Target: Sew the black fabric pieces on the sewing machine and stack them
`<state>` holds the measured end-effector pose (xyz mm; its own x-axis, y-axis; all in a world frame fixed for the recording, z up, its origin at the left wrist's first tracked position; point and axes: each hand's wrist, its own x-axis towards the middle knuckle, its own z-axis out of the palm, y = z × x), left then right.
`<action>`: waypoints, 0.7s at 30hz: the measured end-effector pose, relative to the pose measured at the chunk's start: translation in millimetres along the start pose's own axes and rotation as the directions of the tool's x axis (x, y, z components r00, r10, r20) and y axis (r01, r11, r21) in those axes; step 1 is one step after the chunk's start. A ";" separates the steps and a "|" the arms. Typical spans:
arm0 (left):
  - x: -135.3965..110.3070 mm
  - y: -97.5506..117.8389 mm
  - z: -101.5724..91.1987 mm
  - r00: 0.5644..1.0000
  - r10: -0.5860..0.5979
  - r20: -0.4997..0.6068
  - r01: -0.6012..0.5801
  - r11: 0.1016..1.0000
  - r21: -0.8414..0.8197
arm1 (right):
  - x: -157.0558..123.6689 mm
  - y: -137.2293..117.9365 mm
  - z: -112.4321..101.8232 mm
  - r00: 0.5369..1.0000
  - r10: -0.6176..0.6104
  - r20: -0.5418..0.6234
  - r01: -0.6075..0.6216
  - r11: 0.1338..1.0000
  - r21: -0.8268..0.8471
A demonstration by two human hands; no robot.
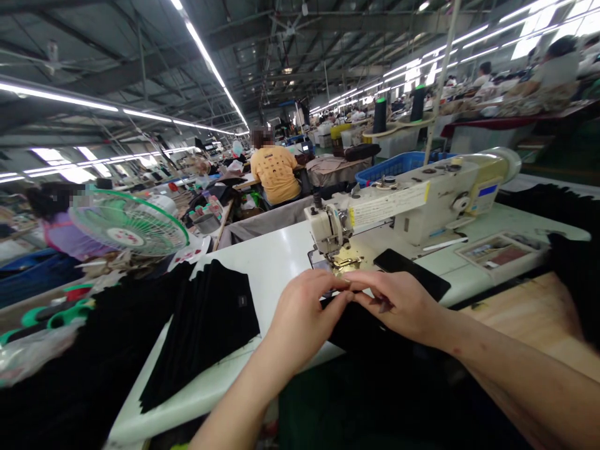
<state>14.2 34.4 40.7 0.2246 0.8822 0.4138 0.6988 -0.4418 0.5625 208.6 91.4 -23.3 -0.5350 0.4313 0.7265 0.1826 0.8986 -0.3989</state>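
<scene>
My left hand [302, 315] and my right hand [403, 305] meet just in front of the presser foot of a cream sewing machine [412, 203]. Both pinch the near edge of a black fabric piece [356, 325] that lies under them and runs toward the needle. Their fingertips touch each other at the fabric's edge. A stack of finished black fabric pieces [206, 325] lies on the white table [272, 262] to the left of my left hand.
A green fan [129, 224] stands at the left beside heaps of black cloth [70, 375]. A small tray [501, 250] sits on the table's right end, and a blue basket [398, 165] is behind the machine. A person in a yellow shirt [275, 172] sits ahead; others work further off.
</scene>
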 end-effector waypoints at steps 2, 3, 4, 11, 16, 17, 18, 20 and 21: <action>8.7 -4.1 0.9 0.993 -0.070 0.091 0.076 0.995 -0.057 | -0.7 1.4 0.1 1.000 -0.007 0.008 0.007 1.000 -0.011; 11.7 -6.8 1.4 0.987 -0.101 0.126 0.111 0.991 -0.075 | -1.1 2.0 -0.1 1.000 -0.014 0.014 0.014 1.000 -0.019; 13.9 -9.5 1.9 0.979 -0.124 0.160 0.140 0.986 -0.088 | -1.4 2.5 -0.2 0.999 -0.023 0.024 0.024 0.999 -0.025; 16.5 -25.6 -0.1 0.955 -0.143 0.260 0.177 0.977 -0.115 | -4.3 5.9 8.7 0.866 0.464 0.187 -0.494 0.850 0.183; 31.3 -57.8 9.9 0.981 -0.177 0.085 0.119 0.880 0.461 | -17.3 21.9 38.1 0.600 0.660 0.452 -0.795 0.552 0.249; 35.8 -68.4 17.7 0.974 -0.203 0.105 0.123 0.852 0.509 | -19.0 26.7 44.7 0.566 0.672 0.477 -0.813 0.549 0.191; 40.3 -80.0 27.2 0.964 -0.232 0.128 0.132 0.840 0.526 | -20.0 31.8 50.7 0.549 0.681 0.485 -0.814 0.567 0.126; 48.7 -103.6 48.7 0.946 -0.283 0.160 0.161 0.835 0.526 | -19.8 41.4 59.5 0.565 0.696 0.443 -0.779 0.626 0.011; 52.3 -114.7 59.0 0.936 -0.306 0.173 0.175 0.833 0.526 | -19.3 45.4 62.0 0.579 0.708 0.404 -0.767 0.642 -0.024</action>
<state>-14.1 140.9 -44.4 0.1141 0.9892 0.0918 0.9780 -0.1281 0.1644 176.1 118.9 -90.2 -0.5140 0.8533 -0.0875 0.5475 0.2478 -0.7993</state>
